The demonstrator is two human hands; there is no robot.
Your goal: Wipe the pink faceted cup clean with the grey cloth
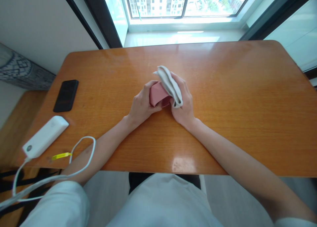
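Observation:
Both my hands meet at the middle of an orange wooden table (223,98). My left hand (141,104) is closed around a folded pink cloth (157,93), with its thumb on the cloth's near edge. My right hand (183,103) is closed on a rolled white cloth (169,85) that lies across the pink one and sticks out beyond my fingers towards the window. The two cloths touch each other between my hands.
A black phone (66,95) lies face up near the table's left edge. A white power bank (45,136) sits nearer me, with a white cable (81,154) and a yellow tag (60,156). A window is beyond the far edge.

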